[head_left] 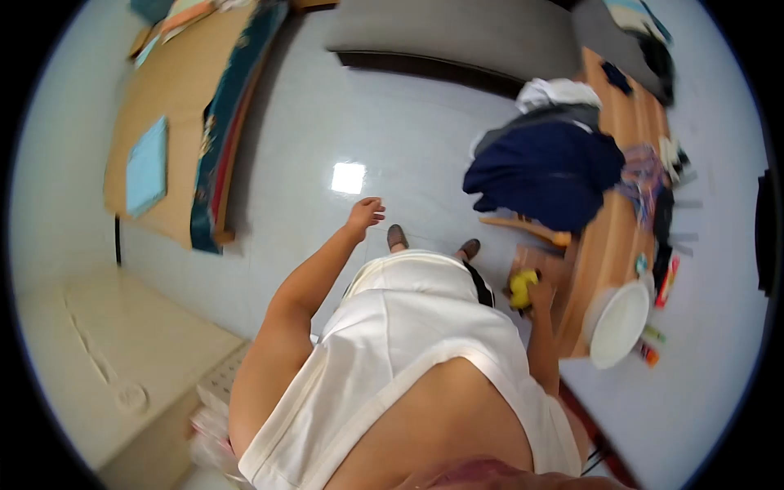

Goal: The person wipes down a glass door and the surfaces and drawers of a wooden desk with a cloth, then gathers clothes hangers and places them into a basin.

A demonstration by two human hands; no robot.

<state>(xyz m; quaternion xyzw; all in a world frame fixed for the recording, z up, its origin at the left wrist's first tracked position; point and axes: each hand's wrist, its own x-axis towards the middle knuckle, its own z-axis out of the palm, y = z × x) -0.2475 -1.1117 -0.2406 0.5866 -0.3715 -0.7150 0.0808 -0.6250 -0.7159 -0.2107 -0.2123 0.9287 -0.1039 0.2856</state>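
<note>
My left hand [367, 214] hangs over the floor in front of my body, with its fingers apart and nothing in them. On the right, my right hand [541, 294] is closed on a yellow item [523, 289], which looks like a cloth, though blur hides its details. The hand is low beside a wooden surface [563, 273], next to the long wooden table. Beyond it, a dark blue garment [547, 171] lies in a heap with grey and white clothes [559, 94].
The long wooden table [600, 261] bears a white basin [621, 325] at its near end. A grey sofa [457, 37] stands ahead. On the left are a bed [175, 90] with a folded light blue cloth [147, 167] and a cream cabinet [122, 343].
</note>
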